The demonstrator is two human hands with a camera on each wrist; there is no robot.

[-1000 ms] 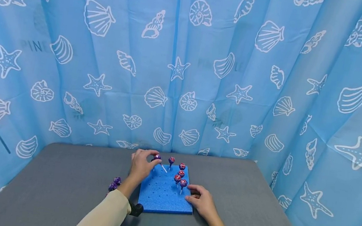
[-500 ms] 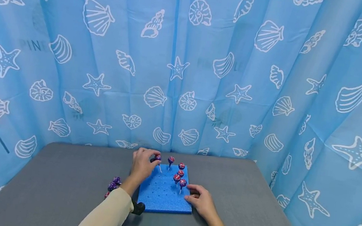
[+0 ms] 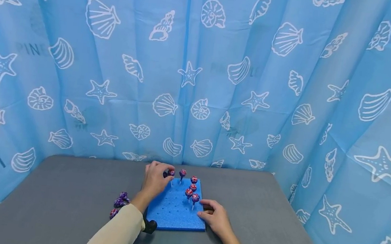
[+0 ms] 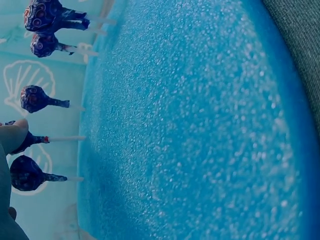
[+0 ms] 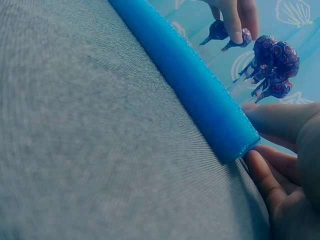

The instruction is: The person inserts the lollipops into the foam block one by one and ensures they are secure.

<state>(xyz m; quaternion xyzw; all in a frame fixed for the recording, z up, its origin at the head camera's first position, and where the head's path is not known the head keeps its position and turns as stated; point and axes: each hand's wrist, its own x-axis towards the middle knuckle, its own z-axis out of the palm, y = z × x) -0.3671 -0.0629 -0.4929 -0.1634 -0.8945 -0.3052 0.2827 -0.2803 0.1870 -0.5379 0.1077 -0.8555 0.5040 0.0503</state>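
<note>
My left hand (image 3: 155, 179) pinches a wrapped lollipop (image 3: 171, 173) by its head, over the far left part of a blue foam board (image 3: 176, 219) dotted with small holes. In the left wrist view its white stick (image 4: 67, 138) points at the foam, tip right at the surface. Another lollipop (image 4: 27, 173) stands close beside it. More stand upright in the board, one at the back (image 3: 182, 173) and several along the right side, such as a front one (image 3: 195, 198). My right hand (image 3: 216, 218) grips the board's right edge, fingertips (image 5: 257, 160) at its corner.
Several loose lollipops (image 3: 121, 200) in purple and red wrappers lie on the grey table (image 3: 77, 189), left of the board beside my left forearm. A blue shell-print curtain (image 3: 193, 77) hangs behind the table and along its right side.
The lollipop in my left hand has turned from slanted to nearly upright and come down onto the board. My right hand stays at the board's edge. The head view has shifted slightly.
</note>
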